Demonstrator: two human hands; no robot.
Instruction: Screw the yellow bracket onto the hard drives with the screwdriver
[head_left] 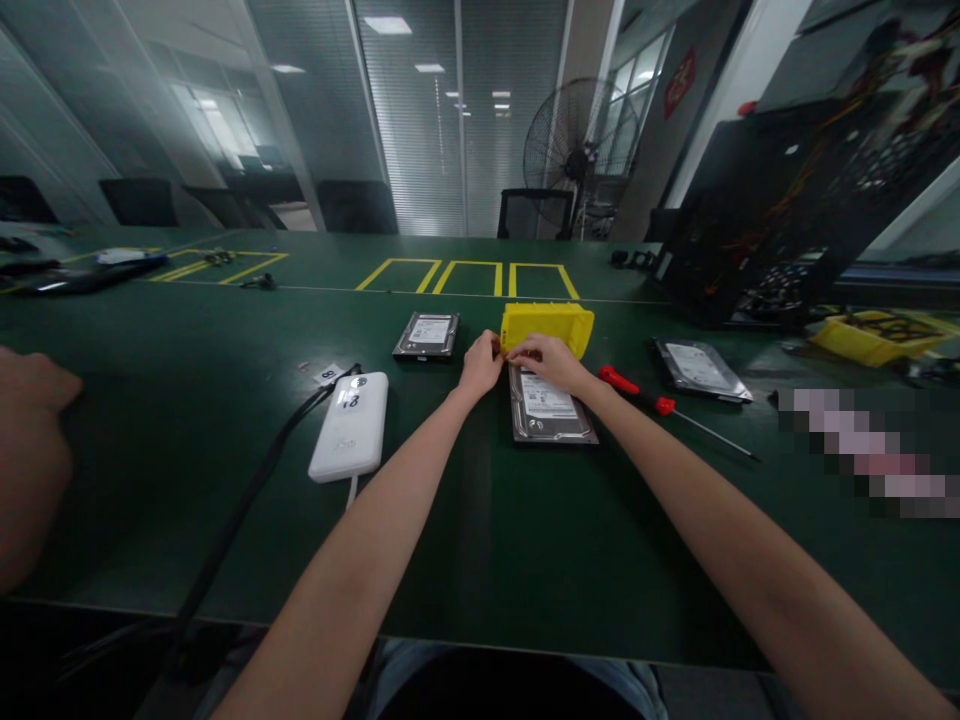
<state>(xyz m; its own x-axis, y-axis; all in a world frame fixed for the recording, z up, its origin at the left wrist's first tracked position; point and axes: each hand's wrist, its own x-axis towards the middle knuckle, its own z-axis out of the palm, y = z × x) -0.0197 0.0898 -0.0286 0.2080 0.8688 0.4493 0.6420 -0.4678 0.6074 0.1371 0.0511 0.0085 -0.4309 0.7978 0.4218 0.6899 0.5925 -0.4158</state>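
At the near drive's far end, the right hand's fingers curl low over it and the left hand's fingers bunch beside them; whether they pinch anything, I cannot tell. Just beyond stands the yellow bin. The screwdriver lies to the right, the power bank to the left, on the green table.

Hard drive under fingers: metal casing, shiny edges, smooth; paper-like white label seen.
Drives left and right: same metal look, pale labels.
Yellow bin: plastic, smooth, ribbed rim.
Power bank: white plastic, smooth, slightly glossy.
Screwdriver: red glossy plastic handle, bare metal shaft.
Surface: green, smooth, low sheen; wood or mat cannot be told.
Fan guard: thin wire, metal look.
Trousers: blue cloth, matt.
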